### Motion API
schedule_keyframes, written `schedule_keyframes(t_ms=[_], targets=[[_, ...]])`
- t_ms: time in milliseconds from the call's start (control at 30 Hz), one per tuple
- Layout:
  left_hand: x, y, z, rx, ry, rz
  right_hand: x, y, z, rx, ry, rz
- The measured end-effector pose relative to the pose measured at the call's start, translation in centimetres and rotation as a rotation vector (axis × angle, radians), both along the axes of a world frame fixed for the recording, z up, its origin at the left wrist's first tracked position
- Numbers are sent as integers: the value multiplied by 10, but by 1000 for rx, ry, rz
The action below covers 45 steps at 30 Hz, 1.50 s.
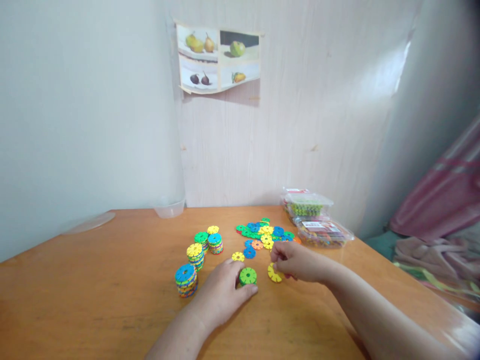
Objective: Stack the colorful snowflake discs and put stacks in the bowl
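Observation:
My left hand [224, 291] curls its thumb and fingers round a short stack of slotted plastic discs [248, 276], a green one on top. In the fingers of my right hand [298, 261] is a yellow slotted disc [275, 273], pinched near its edge, just right of that stack. A loose yellow disc [237, 256] lies beyond my left fingertips, with a blue disc [249, 253] beside it. Past my right hand spreads a loose pile of mixed-colour discs [258, 230]. My right hand's far fingers are partly hidden.
Several disc stacks stand left of my left hand, the nearest topped with a blue disc [185, 273]. Clear plastic boxes [322, 231] sit at the back right. A clear tub [169, 209] and a clear lid [90, 223] lie along the back left of the wooden table [93, 300].

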<state>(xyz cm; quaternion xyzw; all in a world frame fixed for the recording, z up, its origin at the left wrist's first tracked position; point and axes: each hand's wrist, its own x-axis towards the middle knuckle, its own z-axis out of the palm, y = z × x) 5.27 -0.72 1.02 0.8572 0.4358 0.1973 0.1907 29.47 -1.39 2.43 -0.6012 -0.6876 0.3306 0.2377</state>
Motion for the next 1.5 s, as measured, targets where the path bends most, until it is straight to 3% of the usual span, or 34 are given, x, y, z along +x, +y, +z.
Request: schedule_keyframes(t_ms=[100, 233, 400, 533, 633, 767, 867, 967, 1233, 1500], targets=[[0, 0, 0, -13, -8, -7, -19, -1, -3, -23, 281, -23], [0, 0, -2, -13, -48, 1, -37, -1, -12, -68, 503, -40], [0, -1, -2, -30, -66, -16, -43, 0, -19, -152, 602, -9], [0, 0, -1, -18, -42, 1, -35, 2, -16, -108, 605, -51], [0, -1, 1, -18, -26, -7, -20, 7, -9, 10, 480, -155], [0, -2, 3, -8, -44, -22, 11, 15, 0, 193, -45, -299], [0, -1, 2, 9, -38, -31, 32, 19, 0, 202, -451, -310], [0, 0, 0, 16, -30, -22, 43, 18, -2, 137, -664, -300], [0, 0, -2, 32, -17, -28, 28, 13, -4, 91, -749, -308], [0, 0, -2, 20, -17, -20, 16, 20, -18, 160, -598, -253]])
